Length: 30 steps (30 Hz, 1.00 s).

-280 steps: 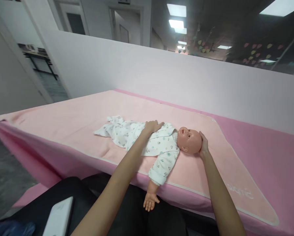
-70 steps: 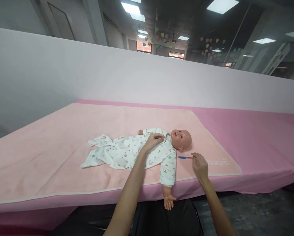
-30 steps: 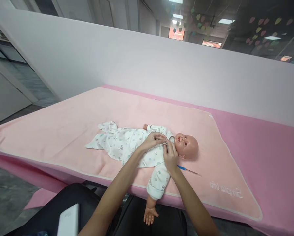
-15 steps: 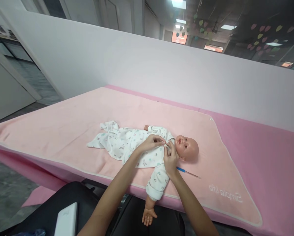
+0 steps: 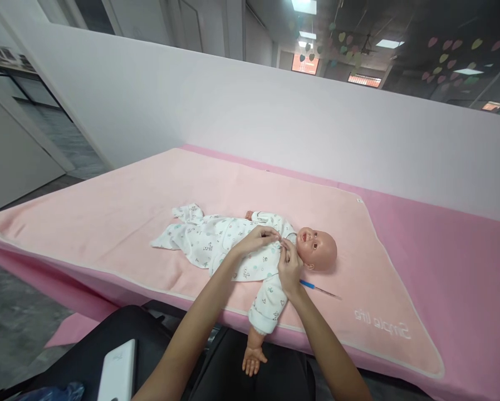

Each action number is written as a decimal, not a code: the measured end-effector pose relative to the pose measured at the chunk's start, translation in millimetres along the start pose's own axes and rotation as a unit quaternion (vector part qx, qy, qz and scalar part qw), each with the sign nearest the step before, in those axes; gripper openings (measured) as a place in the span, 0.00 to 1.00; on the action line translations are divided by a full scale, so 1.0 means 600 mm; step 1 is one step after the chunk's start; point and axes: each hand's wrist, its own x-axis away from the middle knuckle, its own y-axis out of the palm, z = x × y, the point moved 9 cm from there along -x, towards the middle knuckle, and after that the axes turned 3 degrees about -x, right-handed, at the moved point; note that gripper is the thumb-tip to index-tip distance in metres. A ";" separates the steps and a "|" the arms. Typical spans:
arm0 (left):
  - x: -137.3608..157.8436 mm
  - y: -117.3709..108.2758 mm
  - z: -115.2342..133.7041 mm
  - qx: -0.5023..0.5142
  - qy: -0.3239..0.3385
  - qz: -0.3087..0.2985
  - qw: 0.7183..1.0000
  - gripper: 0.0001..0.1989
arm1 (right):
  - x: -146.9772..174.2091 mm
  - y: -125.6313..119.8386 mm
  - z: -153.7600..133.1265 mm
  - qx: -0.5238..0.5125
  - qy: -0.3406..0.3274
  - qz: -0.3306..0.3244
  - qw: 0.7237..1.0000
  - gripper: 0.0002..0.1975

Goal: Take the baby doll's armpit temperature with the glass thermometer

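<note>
A baby doll [image 5: 323, 250] lies on its back, its head to the right, dressed in a white printed baby shirt [image 5: 250, 271] and matching trousers [image 5: 202, 245]. At the shirt's neckline, my left hand [image 5: 258, 239] is closed, thumb and fingertips pinching the cloth. My right hand [image 5: 289, 270] meets it there, fingers closed on the same part of the shirt beside the doll's chin. The exact bit of cloth between the fingertips is mostly hidden. One doll arm hangs over the table's near edge. Beside my right wrist lies a thin tool with a blue handle [image 5: 307, 284].
A peach mat [image 5: 120, 223] with lettering covers a pink-clothed table [image 5: 475, 267]. Behind it rises a white wall [image 5: 275, 122] topped by dark glass. A white rectangular device [image 5: 117, 370] rests on a black surface at lower left.
Both hands stay at the neckline, their fingertips slightly closer together. A white strip of cloth that showed between them is now mostly covered. The view has shifted slightly.
</note>
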 end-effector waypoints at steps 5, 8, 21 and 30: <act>-0.002 -0.009 -0.006 0.012 -0.020 0.029 0.999 0.14 | 0.000 -0.004 -0.013 0.010 -0.034 0.003 0.999 0.12; 0.000 -0.005 -0.003 -0.013 -0.010 0.003 1.000 0.15 | -0.003 -0.005 -0.010 0.011 -0.018 0.003 1.000 0.11; 0.003 0.010 -0.002 -0.030 0.000 -0.068 0.997 0.14 | -0.005 -0.003 0.005 0.008 0.027 0.006 1.000 0.09; 0.000 0.009 0.000 -0.011 0.003 -0.054 0.999 0.09 | -0.011 0.005 0.000 -0.005 0.026 -0.018 0.999 0.10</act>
